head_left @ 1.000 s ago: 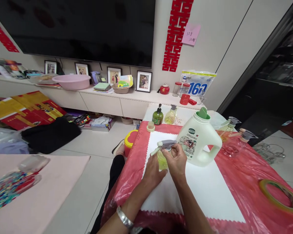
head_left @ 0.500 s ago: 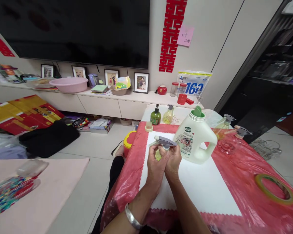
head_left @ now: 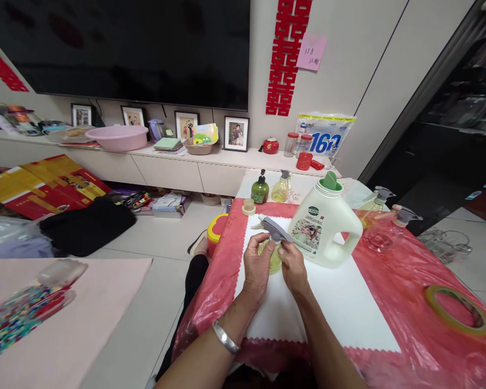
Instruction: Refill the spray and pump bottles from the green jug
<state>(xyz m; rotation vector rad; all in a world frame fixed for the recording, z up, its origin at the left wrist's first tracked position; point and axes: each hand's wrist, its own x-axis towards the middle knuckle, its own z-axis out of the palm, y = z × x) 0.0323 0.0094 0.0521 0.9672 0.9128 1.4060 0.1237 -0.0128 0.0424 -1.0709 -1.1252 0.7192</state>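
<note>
We have both hands together over the near middle of the worktop (head_left: 413,273), working at a small spray bottle (head_left: 275,263) of yellowish liquid with a grey trigger head (head_left: 276,230). The bottle sits between the palms, above a white sheet (head_left: 332,310) with zigzag edges that lies on the red plastic covering. Our left hand (head_left: 256,265), with a silver bracelet (head_left: 225,336) on its wrist, has its grip closed around the bottle's left side, thumb near the neck. Our right hand (head_left: 295,266) has its grip pinched at the neck just under the trigger head, from the other side. The fingers cover the collar, so we cannot quite tell whether the head is seated tightly.

Just beyond the right hand, we see a pale green detergent jug (head_left: 328,229) standing upright on the sheet, a green spout (head_left: 331,182) in its mouth. Past the sheet's far left corner are a small pale roll of tape (head_left: 249,206), a green pump bottle (head_left: 260,190) and a clear spray bottle (head_left: 281,189). Toward the right edge we have a pink-tinted spray bottle (head_left: 380,236) and, nearer us, a large yellowish tape roll (head_left: 433,302) lying flat.
</note>
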